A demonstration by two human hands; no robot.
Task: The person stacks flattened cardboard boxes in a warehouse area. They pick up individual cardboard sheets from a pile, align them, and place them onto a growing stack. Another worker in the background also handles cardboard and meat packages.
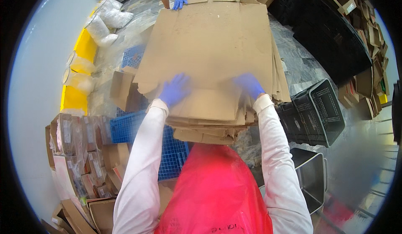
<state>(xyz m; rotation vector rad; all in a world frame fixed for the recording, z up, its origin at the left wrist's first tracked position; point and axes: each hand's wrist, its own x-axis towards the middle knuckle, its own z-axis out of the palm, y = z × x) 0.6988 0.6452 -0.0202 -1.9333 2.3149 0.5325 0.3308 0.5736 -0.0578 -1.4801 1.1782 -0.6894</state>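
A tall stack of flattened cardboard boxes (207, 45) stands before me, its near edges uneven and layered. My left hand (174, 89), in a blue glove, lies flat with fingers spread at the left of the top sheet's near part. On the right, my right hand (249, 85), also gloved in blue and blurred, touches the same sheet near its right edge. Neither hand is wrapped around anything. At the far left corner, another person's blue-gloved hand (181, 0) rests on the cardboard edge.
Blue plastic pallets (172, 154) lie at the left. Black crates (314, 114) and a steel bin (311, 177) stand right. Black stacked crates (333, 39) are at far right. Packed boxes (72, 133) line the left wall, with clear plastic bags (106, 17) farther back.
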